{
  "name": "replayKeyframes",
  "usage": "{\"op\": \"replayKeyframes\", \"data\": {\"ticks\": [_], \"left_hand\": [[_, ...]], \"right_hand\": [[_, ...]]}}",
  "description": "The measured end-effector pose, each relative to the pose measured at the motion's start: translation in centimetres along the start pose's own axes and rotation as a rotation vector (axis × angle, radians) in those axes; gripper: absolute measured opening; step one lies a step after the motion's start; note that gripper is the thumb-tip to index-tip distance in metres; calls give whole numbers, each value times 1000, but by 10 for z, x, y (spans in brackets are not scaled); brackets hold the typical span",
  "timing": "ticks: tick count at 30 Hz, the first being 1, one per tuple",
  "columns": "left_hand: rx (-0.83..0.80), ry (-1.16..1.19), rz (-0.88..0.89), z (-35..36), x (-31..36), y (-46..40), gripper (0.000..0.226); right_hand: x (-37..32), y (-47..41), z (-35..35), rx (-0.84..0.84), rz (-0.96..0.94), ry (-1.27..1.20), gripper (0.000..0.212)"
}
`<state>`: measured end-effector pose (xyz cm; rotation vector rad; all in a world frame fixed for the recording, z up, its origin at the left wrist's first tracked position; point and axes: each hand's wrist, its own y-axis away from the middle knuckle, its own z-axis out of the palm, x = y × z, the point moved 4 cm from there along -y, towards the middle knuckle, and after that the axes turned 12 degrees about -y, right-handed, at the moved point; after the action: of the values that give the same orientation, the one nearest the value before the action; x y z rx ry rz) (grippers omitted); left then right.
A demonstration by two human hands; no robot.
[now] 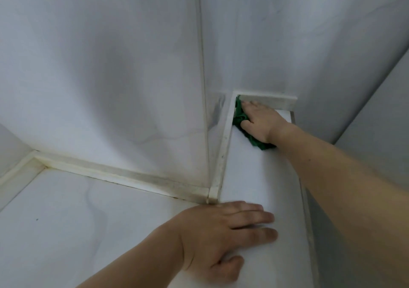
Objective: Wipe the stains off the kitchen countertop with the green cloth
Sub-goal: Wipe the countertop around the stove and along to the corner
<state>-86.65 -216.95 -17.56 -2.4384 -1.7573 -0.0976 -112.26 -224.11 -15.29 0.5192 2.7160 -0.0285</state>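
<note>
The green cloth (240, 117) is bunched in the far corner of a narrow strip of white countertop (254, 172). My right hand (262, 121) lies on top of it, pressing it against the raised white edging; most of the cloth is hidden under the palm and only its left and lower edges show. My left hand (225, 232) rests flat on the near part of the countertop, fingers spread and pointing right, holding nothing. A small dark speck (37, 219) marks the wider counter area at the left.
Pale marbled wall tiles (110, 77) rise behind the counter and form an outside corner. Discoloured white trim (124, 174) runs along the wall's foot. At the right, the strip ends at a metal-lined edge (306, 199) beside a grey surface.
</note>
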Motion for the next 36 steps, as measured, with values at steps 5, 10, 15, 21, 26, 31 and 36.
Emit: {"op": "replayKeyframes", "data": {"ticks": [5,10,15,21,26,31,36], "left_hand": [[-59,-38,-8,1,3,1,66],[-95,-148,0,-1,7,0,65],[-203,-316,-352,-5,24,21,60],[-90,-288,-646,-12,59,101,67],[-138,-257,-1014,-18,85,163,80],[-184,-219,-1217,-14,121,194,60],[-258,-231,-1300,-5,153,235,62]], "right_hand": [[-7,10,-1,41,-2,-3,61],[-21,43,8,26,-32,26,70],[-37,79,20,12,-70,66,60],[-58,127,32,-12,-90,72,64],[-82,174,44,-23,-103,75,60],[-111,226,57,-32,-132,65,67],[-145,271,74,-53,-137,62,71]]}}
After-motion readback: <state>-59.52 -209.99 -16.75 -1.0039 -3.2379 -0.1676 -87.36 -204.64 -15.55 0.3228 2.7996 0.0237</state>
